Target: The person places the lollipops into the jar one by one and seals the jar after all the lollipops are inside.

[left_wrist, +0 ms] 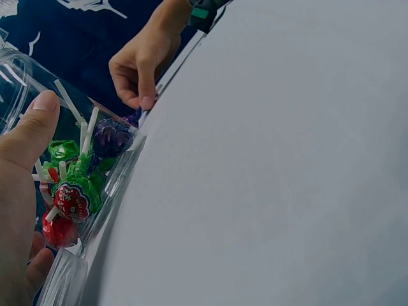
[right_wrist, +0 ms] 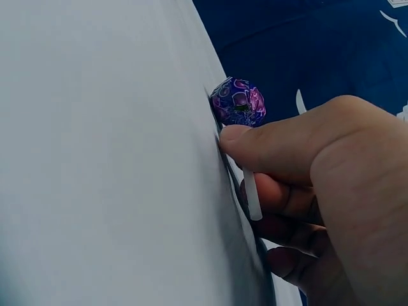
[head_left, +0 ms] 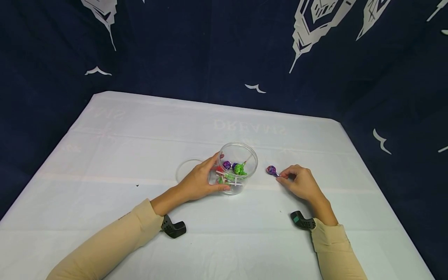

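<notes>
Near the middle of the table stands a clear plastic jar, its round mouth uncovered. My left hand grips the jar from its left side, thumb at the front. Inside are several wrapped lollipops with white sticks, among them a green lollipop, a red lollipop and a purple one. To the right of the jar, my right hand pinches the white stick of a purple lollipop between thumb and fingers. Its wrapped head points away from the hand, at the tabletop.
A clear round lid lies behind the left hand, partly hidden by it. White cloth covers the table, with a small dark speck on the left. A dark blue patterned curtain hangs behind the table's far edge.
</notes>
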`<state>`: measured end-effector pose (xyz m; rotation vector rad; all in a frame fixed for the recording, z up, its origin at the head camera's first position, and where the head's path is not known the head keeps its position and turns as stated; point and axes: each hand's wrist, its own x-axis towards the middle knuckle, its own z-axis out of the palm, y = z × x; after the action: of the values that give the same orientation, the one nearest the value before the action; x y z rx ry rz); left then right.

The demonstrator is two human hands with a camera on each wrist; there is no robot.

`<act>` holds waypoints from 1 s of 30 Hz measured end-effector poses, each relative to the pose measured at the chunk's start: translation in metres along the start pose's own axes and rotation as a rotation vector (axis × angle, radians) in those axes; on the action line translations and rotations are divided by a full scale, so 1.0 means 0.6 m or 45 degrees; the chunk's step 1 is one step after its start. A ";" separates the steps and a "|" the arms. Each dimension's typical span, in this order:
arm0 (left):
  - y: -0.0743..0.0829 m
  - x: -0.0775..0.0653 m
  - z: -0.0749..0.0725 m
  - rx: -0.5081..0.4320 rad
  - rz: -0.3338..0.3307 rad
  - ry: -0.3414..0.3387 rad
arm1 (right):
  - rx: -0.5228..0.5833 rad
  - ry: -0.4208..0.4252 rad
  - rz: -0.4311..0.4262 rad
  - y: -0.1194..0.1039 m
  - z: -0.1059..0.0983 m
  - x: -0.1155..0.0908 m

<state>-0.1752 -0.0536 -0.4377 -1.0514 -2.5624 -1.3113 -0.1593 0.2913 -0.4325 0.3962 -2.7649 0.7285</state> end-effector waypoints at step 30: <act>-0.001 0.002 0.002 -0.010 0.021 0.007 | 0.210 0.111 0.049 -0.028 -0.020 0.008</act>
<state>-0.1759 -0.0523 -0.4383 -1.0662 -2.5410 -1.3198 -0.1562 0.2827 -0.4136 0.3355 -2.6462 0.9642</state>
